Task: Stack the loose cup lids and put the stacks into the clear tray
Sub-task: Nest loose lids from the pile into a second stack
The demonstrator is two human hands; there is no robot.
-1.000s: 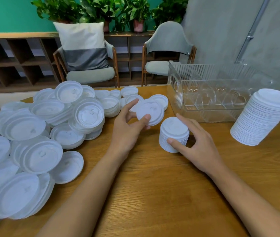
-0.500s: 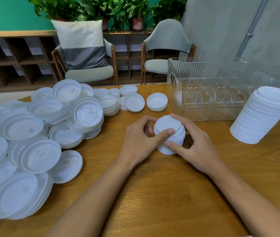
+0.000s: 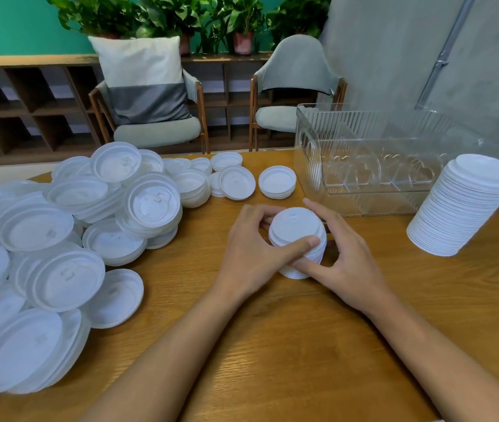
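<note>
A short stack of small white lids (image 3: 295, 228) stands on the wooden table (image 3: 272, 345) in the middle. My left hand (image 3: 251, 254) curls round its left side, thumb lying across the top edge. My right hand (image 3: 342, 260) grips its right side, thumb at the base. A tall stack of white lids (image 3: 464, 205) stands at the right. The clear ribbed tray (image 3: 363, 159) sits behind it with nothing in it. A large heap of loose white lids (image 3: 59, 239) covers the table's left side.
Two small loose lids (image 3: 237, 182) (image 3: 277, 181) and a few more lie at the table's far middle. Two chairs (image 3: 156, 129) and a low shelf with potted plants stand behind the table. A grey wall is on the right.
My left hand carried a lid from the far middle and set it on the short stack. Both hands now close round the stack.
</note>
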